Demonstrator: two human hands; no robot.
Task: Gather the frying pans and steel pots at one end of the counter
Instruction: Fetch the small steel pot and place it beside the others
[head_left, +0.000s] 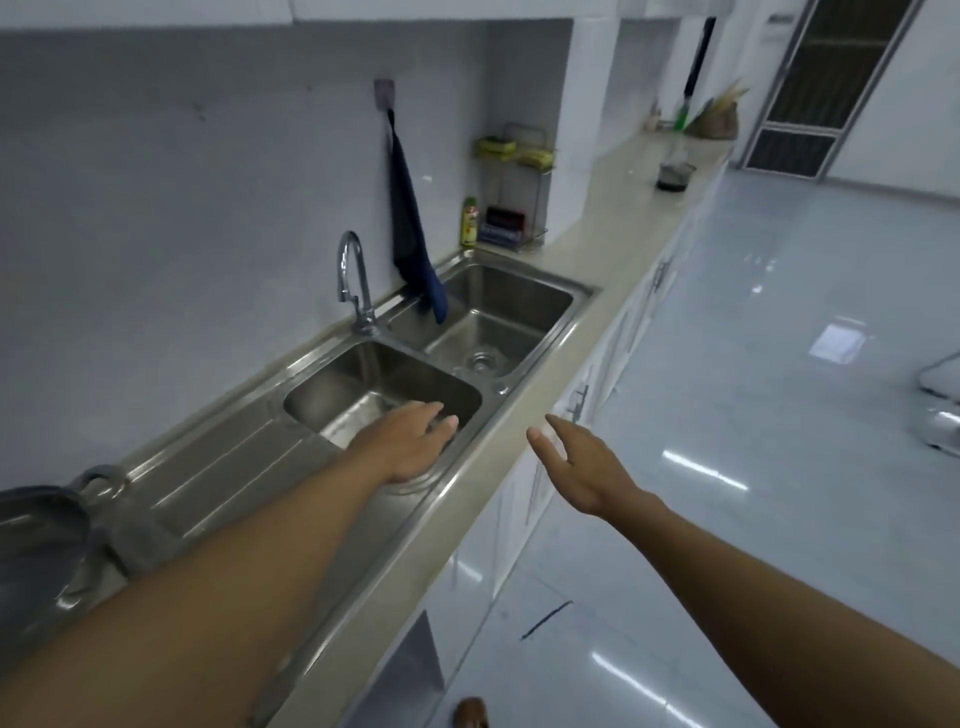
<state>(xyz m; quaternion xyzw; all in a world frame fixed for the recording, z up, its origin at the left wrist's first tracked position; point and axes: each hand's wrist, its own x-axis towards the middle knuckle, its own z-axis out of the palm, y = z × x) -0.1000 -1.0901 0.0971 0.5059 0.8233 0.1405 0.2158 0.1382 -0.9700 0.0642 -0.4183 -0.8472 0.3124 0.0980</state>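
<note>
Hands spread and holding nothing: left hand (415, 441), right hand (582, 467). Next, probably: walk to small dark pot (674, 176) far along pale tabletop (597, 249); carry back near grey steel pot (41, 525).

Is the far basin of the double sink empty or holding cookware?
Empty: the far basin shows bare steel and its drain; only the hanging blue cloth dips over its back rim.

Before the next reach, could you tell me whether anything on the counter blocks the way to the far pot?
Nothing visible does: the counter lies bare between both empty hands, left hand and right hand, and the far pot.
</note>
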